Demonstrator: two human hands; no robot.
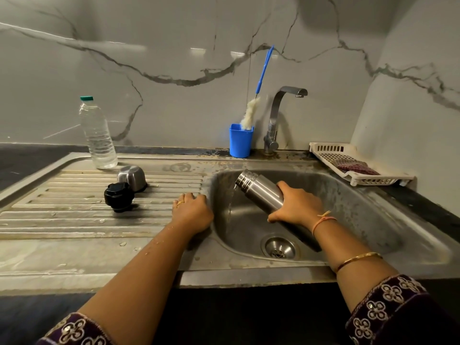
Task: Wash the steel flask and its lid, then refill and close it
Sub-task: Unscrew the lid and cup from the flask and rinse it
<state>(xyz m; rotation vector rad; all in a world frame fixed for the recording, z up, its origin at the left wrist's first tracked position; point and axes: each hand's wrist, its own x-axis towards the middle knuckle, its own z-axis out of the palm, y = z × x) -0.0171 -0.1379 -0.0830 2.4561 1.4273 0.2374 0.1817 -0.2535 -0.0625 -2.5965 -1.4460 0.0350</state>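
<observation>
The right hand [297, 204] has its grip wrapped around the one steel flask [262, 190], tilted mouth-down over the sink [361, 207], water spilling out. The left hand [193, 211] rests flat on the sink's left rim, holding nothing. On the draining board lie one black lid [118, 196], one steel cup [132, 178] and one plastic bottle [97, 134].

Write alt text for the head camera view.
The right hand tips an open steel flask over the sink, pouring water out. The left hand rests on the sink's edge; a black lid and steel cup sit on the drainboard.
</observation>
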